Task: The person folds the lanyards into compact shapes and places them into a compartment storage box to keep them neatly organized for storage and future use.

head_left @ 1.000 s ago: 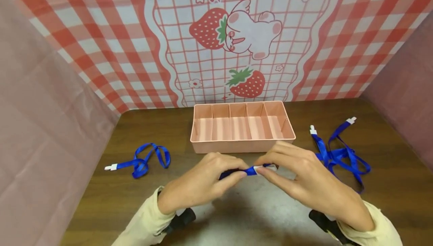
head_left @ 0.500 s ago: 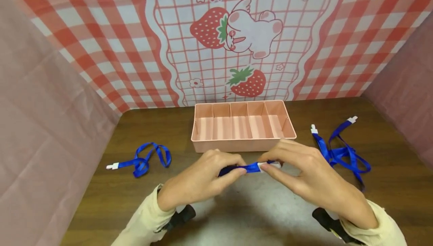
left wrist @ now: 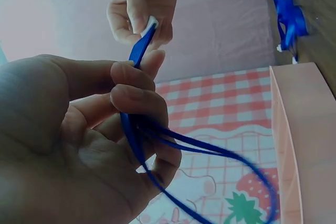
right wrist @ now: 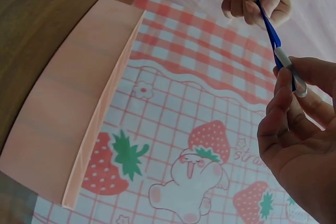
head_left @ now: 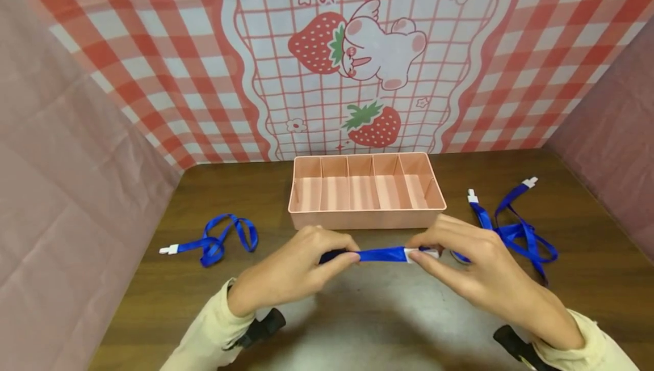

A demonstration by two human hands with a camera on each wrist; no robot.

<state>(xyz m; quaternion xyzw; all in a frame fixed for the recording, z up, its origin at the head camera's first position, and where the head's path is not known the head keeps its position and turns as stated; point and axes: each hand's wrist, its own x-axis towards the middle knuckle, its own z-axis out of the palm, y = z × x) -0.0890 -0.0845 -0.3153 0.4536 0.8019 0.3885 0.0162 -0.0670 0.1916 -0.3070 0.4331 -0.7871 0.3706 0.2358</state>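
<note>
A blue lanyard (head_left: 382, 254) is stretched level between both hands, in front of the pink tray. My left hand (head_left: 291, 263) pinches the strap between thumb and fingers. In the left wrist view, the rest of its strap (left wrist: 247, 160) hangs out of that hand in a long loop. At the other end, my right hand (head_left: 480, 266) pinches the white clip (right wrist: 283, 57) with thumb and fingertips. Part of the clip is hidden behind the fingers.
Behind the hands stands a pink tray (head_left: 368, 220) with several compartments. One blue lanyard (head_left: 191, 246) lies loosely looped on the table at left. At right, blue lanyards (head_left: 511, 232) lie tangled, showing two white clips. A strawberry-patterned cloth (head_left: 317, 110) hangs behind.
The hands have drawn apart, left hand leftward and right hand rightward along with the clip. A longer, flatter stretch of blue strap now shows between them.
</note>
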